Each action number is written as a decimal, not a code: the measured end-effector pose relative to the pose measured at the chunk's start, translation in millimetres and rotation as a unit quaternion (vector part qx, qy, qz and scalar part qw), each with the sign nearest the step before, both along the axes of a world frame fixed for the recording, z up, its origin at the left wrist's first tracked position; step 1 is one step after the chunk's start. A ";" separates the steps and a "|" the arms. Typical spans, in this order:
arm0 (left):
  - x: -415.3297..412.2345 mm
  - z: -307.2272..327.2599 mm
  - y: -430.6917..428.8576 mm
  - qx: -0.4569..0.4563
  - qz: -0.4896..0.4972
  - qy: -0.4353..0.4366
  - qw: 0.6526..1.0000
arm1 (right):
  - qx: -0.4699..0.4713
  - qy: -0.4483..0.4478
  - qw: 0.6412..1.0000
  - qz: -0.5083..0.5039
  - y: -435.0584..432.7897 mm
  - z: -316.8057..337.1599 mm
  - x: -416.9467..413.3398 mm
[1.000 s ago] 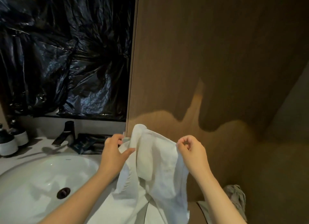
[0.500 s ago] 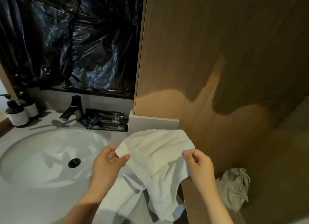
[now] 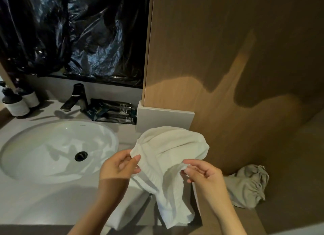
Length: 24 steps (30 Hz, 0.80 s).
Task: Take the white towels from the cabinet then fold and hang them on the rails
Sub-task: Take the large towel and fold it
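Both my hands, left hand (image 3: 119, 166) and right hand (image 3: 201, 171), pinch the soft, limp white towel (image 3: 168, 150) by its top edge beside the sink (image 3: 57, 129), best gripped at corners.

Sink (image 3: 43, 147): is sitting in the counter (image 3: 35, 203), at the left.
Faucet (image 3: 77, 98): is standing behind the sink.
Bottles (image 3: 17, 103): are standing left of the faucet.
Packets (image 3: 114, 112): are lying right of the faucet.
Towel (image 3: 168, 155): is hanging right of the sink, between the left hand (image 3: 119, 166) and the right hand (image 3: 203, 175), both pinching it; its lower part is trailing over the counter's edge.
Cloth (image 3: 249, 187): is lying right of the towel, apart from it.
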<state>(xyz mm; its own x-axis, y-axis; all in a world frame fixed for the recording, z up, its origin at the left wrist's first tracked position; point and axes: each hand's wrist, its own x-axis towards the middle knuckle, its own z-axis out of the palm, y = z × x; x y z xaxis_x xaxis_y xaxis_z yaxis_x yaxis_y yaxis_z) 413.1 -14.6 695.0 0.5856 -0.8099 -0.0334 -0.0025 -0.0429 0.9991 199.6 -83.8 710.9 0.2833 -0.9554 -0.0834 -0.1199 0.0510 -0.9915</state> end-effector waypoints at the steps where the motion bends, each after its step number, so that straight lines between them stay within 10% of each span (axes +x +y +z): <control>1: -0.5 1.9 -1.3 -0.003 -0.004 0.002 1.000 | -0.032 0.019 0.999 0.004 -2.5 1.0 2.8; 6: -3.2 7.0 -8.7 -0.029 -0.039 -0.009 0.999 | -0.184 0.106 0.977 0.008 -9.3 11.0 17.5; 24: -1.4 23.1 -5.1 -0.055 -0.180 -0.120 0.975 | -0.264 0.161 0.941 0.141 -8.5 32.7 51.2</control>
<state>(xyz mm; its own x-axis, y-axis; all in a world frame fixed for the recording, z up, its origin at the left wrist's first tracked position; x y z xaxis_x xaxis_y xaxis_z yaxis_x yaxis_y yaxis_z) 411.7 -19.7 718.2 0.2425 -0.9555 0.1681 -0.2328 0.1108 0.9662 250.8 -92.3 743.5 0.5732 -0.7782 0.2567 -0.3525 -0.5170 -0.7800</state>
